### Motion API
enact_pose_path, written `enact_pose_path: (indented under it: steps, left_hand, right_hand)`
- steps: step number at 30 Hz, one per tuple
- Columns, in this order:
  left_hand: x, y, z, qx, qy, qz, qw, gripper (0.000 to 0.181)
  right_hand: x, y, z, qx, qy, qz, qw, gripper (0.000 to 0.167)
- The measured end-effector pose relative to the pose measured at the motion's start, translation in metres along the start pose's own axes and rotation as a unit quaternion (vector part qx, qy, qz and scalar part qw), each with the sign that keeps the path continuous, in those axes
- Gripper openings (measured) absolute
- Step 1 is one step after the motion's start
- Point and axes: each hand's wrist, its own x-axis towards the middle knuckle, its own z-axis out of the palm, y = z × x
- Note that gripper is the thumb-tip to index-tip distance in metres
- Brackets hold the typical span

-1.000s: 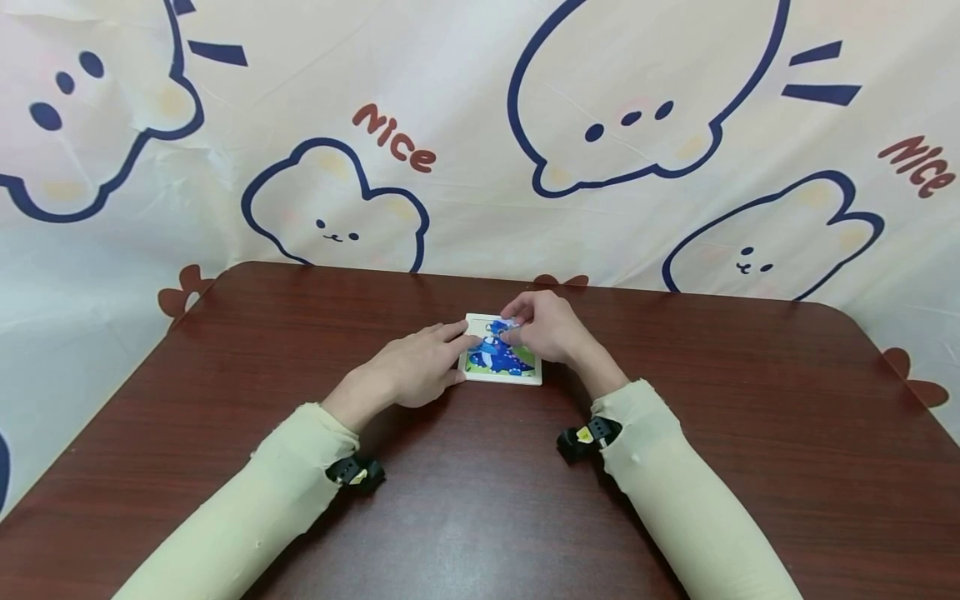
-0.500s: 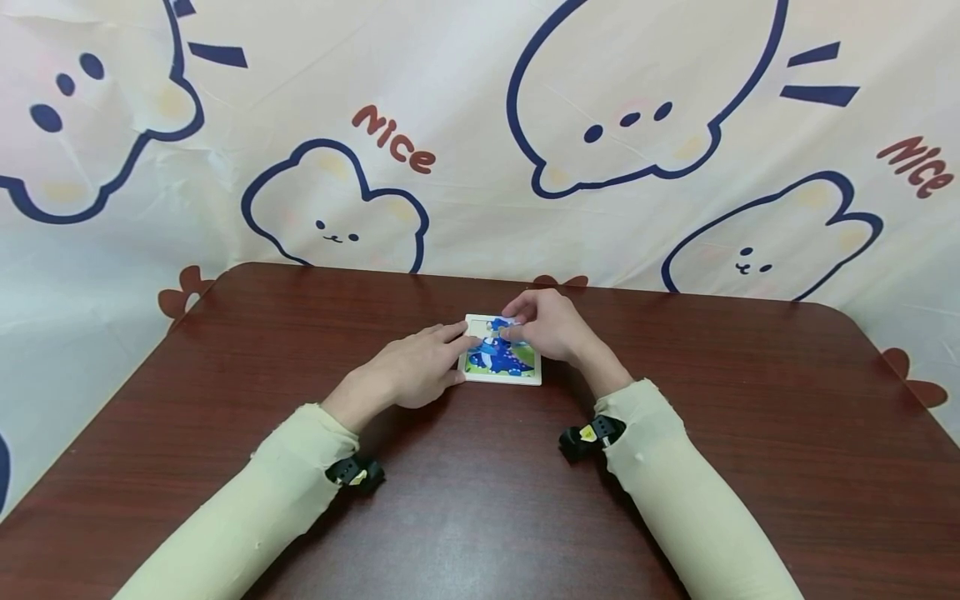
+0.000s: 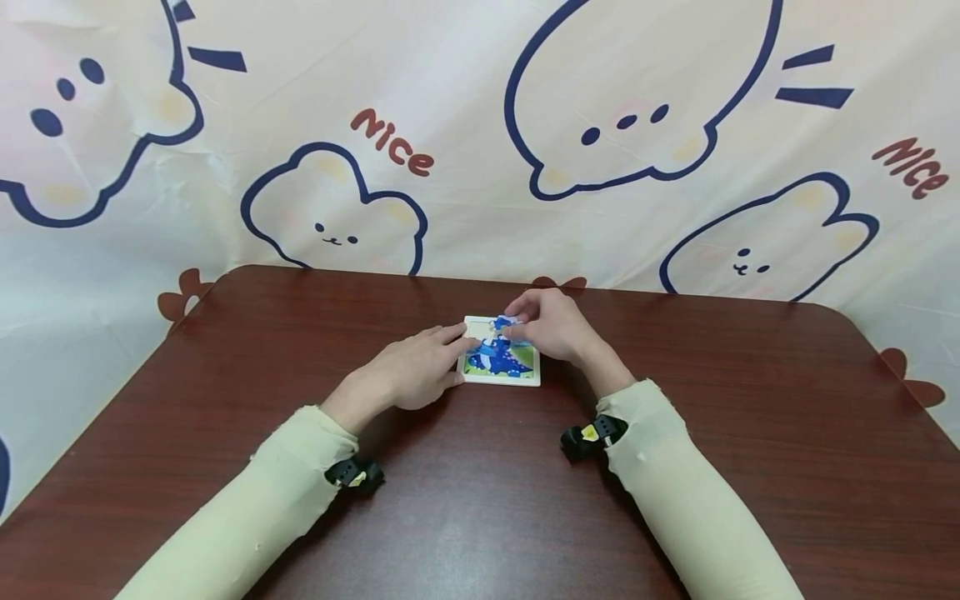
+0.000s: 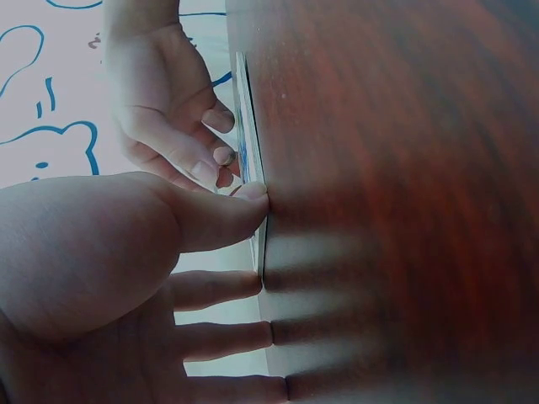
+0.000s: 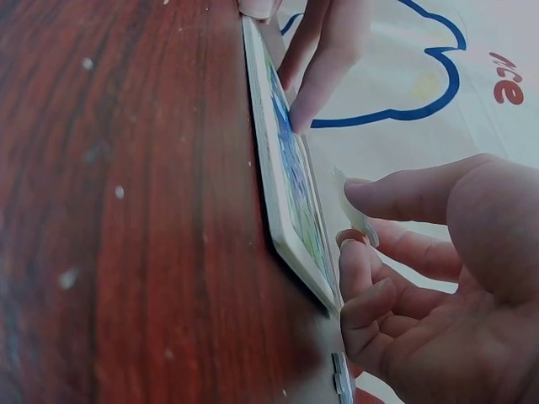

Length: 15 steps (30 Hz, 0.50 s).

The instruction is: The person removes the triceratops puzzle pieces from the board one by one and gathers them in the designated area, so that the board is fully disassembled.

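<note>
A white-framed picture puzzle [image 3: 536,377] with a blue dinosaur lies flat on the table. My left hand [image 3: 408,367] rests at its left side with fairly straight fingers. In the left wrist view the left thumb [image 4: 223,220] touches the frame's edge; in the right wrist view a left finger [image 5: 316,97] presses the picture. My right hand [image 3: 558,329] is over the puzzle's upper right part. Between its thumb and fingers it pinches a thin pale piece [image 5: 354,206], held just above the board in the right wrist view. The piece's printed face is hidden.
The brown table [image 3: 465,500] extends around the puzzle. A cloth backdrop [image 3: 465,225] with cartoon outlines hangs behind its far edge. In the right wrist view, a small flat object [image 5: 340,377] lies beyond the frame, partly hidden by the right hand.
My right hand has shifted very slightly to the right and kept its pinch. The left hand stays in place on the puzzle. The head view has tilted slightly.
</note>
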Motion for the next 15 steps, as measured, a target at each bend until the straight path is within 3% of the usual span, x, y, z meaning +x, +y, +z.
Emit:
enact_pose_path:
  steps: [15]
  left_hand:
    - [-0.001,0.001,0.000,0.007,-0.001,-0.002,1.0000,0.062]
  right_hand:
    - [-0.003,0.009,-0.013,0.005,0.005,0.008,0.9999,0.032]
